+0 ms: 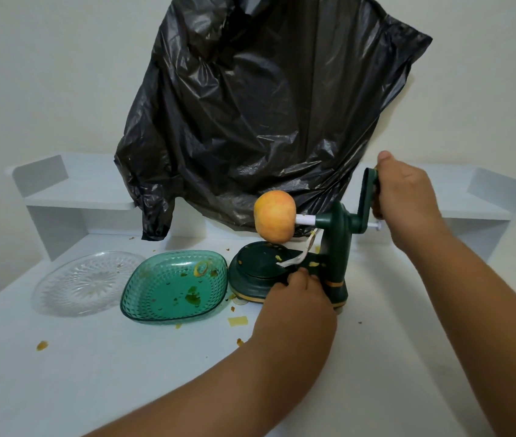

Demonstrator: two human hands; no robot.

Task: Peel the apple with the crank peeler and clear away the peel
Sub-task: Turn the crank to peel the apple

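- Apple (pixel 274 216) is sitting skewered on the peeler (pixel 334 247) prongs, hanging above the round base, skin mostly still on.
- Risk: w/ a fast crank the apple may be slipping off the prongs, or the suction base lifting off the desk (pixel 92 373) if the left hand (pixel 294 298) is easing up.
- Risk: peel missing the green dish (pixel 174 287), adding to scraps already lying around.
- Right hand (pixel 408 197) is gripping the crank handle, arm reaching fwd, thumb up.
- Left hand is pressing on the base, fingers curled over its edge.
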